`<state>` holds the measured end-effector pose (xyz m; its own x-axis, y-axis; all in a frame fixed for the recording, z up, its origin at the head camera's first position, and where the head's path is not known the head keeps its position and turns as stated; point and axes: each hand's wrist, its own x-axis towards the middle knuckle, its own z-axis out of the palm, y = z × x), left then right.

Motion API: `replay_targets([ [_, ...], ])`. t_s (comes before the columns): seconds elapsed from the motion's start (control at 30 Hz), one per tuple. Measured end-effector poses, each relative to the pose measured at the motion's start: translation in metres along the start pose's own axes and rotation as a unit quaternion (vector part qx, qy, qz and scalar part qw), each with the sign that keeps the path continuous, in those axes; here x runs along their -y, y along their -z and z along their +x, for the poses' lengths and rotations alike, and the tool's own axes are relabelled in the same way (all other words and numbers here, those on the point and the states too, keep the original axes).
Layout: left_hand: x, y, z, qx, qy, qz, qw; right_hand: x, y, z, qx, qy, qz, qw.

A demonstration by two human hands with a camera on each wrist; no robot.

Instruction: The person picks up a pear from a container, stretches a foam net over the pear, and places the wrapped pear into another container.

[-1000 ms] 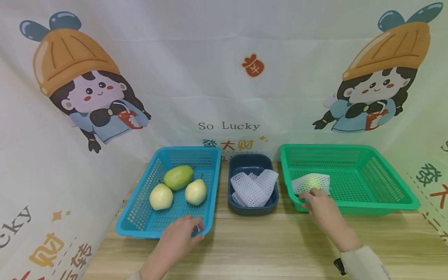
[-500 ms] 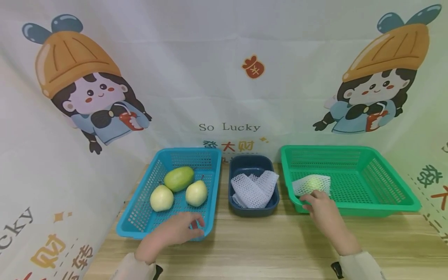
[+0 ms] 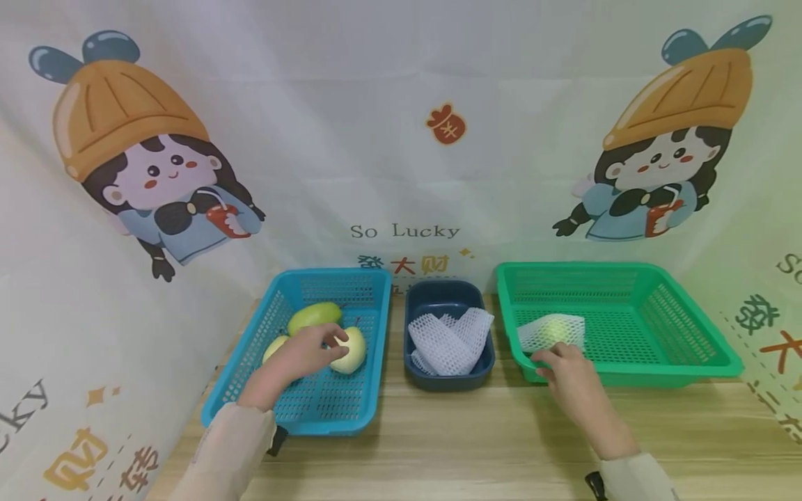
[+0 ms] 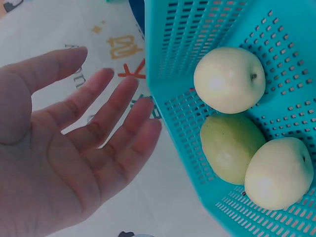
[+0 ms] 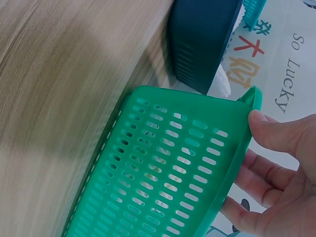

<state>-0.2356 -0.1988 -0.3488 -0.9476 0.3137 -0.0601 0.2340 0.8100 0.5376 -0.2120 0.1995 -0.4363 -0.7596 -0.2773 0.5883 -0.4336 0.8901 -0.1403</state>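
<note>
My left hand (image 3: 310, 353) hovers over the blue basket (image 3: 335, 426), its fingers spread and loosely bent, holding nothing. Below it in the head view lie a pale pear (image 3: 352, 351) and a second pear (image 3: 273, 346), partly hidden by the hand. Behind them rests a green mango (image 3: 315, 319); all three fruits show in the left wrist view. My right hand (image 3: 571, 376) holds the front rim of the green basket (image 5: 163, 163), thumb outside and fingers behind the rim. Just beyond these fingers, a pale green fruit in a white foam net (image 3: 554, 330) lies in that basket.
Between the two baskets stands a dark blue bin (image 3: 441, 383) with several white foam nets (image 3: 450, 341) heaped in it. A wooden tabletop (image 3: 451, 445) runs along the front. A printed cloth (image 3: 401, 167) hangs behind and at the sides.
My left hand has moved forward from the blue basket's front edge to above the pears. The right hand stays at the green basket's rim.
</note>
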Motion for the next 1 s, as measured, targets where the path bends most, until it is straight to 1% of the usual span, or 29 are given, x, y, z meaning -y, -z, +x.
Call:
replay_targets([
  [0.1,0.006,0.002,0.014,-0.014,0.001,0.002,0.9999,-0.001,-0.001,-0.001,0.000,-0.002,0.001,1.0000],
  [0.2,0.010,0.002,0.027,-0.031,0.012,0.005,0.9994,0.000,0.000,-0.001,0.003,-0.005,0.001,1.0000],
  [0.23,0.010,0.002,0.031,-0.034,0.024,0.000,0.9991,0.000,0.000,-0.002,0.003,-0.007,0.002,1.0000],
  [0.3,0.012,0.000,0.038,-0.042,0.035,-0.009,0.9985,0.000,0.001,-0.002,0.003,-0.010,0.004,0.9999],
  [0.4,0.016,-0.002,0.046,-0.047,0.062,-0.025,0.9967,0.001,0.000,-0.002,0.002,-0.016,0.007,0.9998],
  [0.5,0.023,-0.005,0.054,-0.050,0.086,-0.043,0.9941,0.001,0.000,-0.001,0.002,-0.017,0.011,0.9998],
  [0.63,0.034,-0.012,0.064,-0.062,0.110,-0.062,0.9901,0.001,0.000,-0.001,-0.001,-0.019,0.013,0.9997],
  [0.7,0.038,-0.016,0.068,-0.067,0.116,-0.073,0.9883,0.001,0.000,-0.001,-0.004,-0.021,0.013,0.9997],
  [0.77,0.043,-0.019,0.072,-0.066,0.124,-0.085,0.9864,0.001,-0.001,-0.001,-0.005,-0.025,0.013,0.9996],
  [0.87,0.048,-0.024,0.075,-0.052,0.137,-0.101,0.9840,0.001,-0.002,-0.001,0.000,-0.028,0.013,0.9995],
  [0.93,0.048,-0.029,0.077,-0.039,0.146,-0.105,0.9829,0.000,-0.002,-0.001,0.003,-0.030,0.013,0.9995],
  [1.0,0.046,-0.033,0.079,-0.029,0.147,-0.097,0.9839,0.000,-0.002,-0.002,0.003,-0.030,0.012,0.9995],
])
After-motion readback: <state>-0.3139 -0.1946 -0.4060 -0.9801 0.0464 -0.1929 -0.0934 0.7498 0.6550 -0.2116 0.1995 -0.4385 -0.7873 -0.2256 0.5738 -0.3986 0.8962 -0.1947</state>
